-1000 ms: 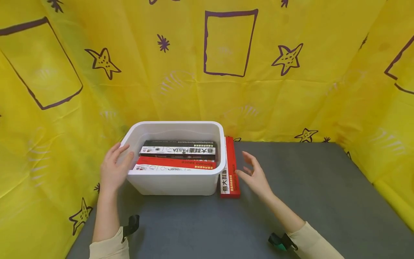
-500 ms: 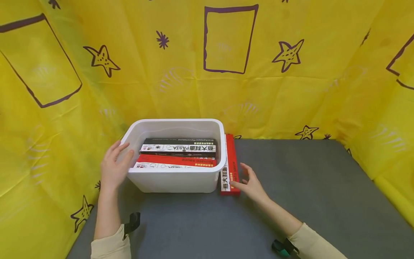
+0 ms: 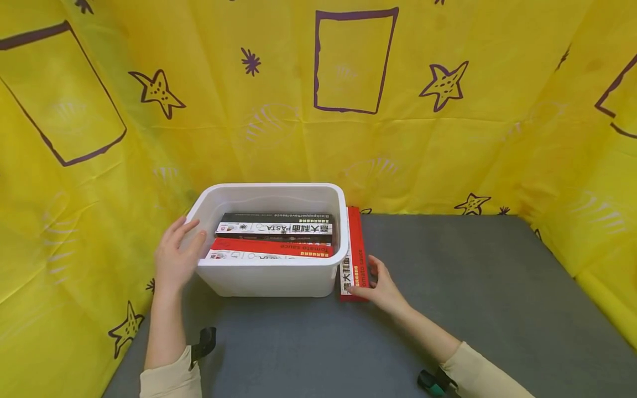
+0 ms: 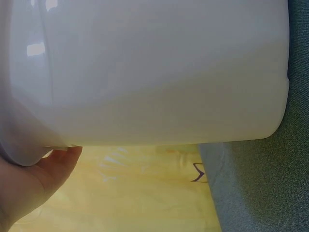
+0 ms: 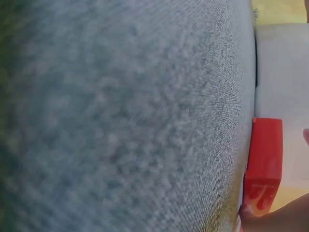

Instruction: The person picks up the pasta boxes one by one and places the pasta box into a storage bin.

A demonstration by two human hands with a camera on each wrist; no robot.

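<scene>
Resting against the left end of a white plastic bin (image 3: 271, 276), the person's left hand (image 3: 174, 260) lies with straight fingers spread over the bin's rim and outer wall; the left wrist view shows the palm (image 4: 29, 183) pressed to the bin's smooth white side (image 4: 154, 72). Just beside the bin's right wall, touching it, a long red pasta box (image 3: 354, 251) lies flat on the grey table (image 3: 473, 287), its length running from front to back. The right hand (image 3: 380, 284) is at the near end of this red box, thumb on the printed top and fingers curled round the outer edge, gripping it. From the right wrist view, the box's red end (image 5: 263, 164) shows against the bin's white wall, with a bit of the hand at the lower corner. Inside the bin, two more long boxes lie flat side by side: a black pasta box (image 3: 276, 225) toward the back wall and a red sauce box (image 3: 271, 250) toward the front wall. Behind the bin and on both sides of it hangs a yellow cloth (image 3: 448, 138) with purple stars and rectangles
</scene>
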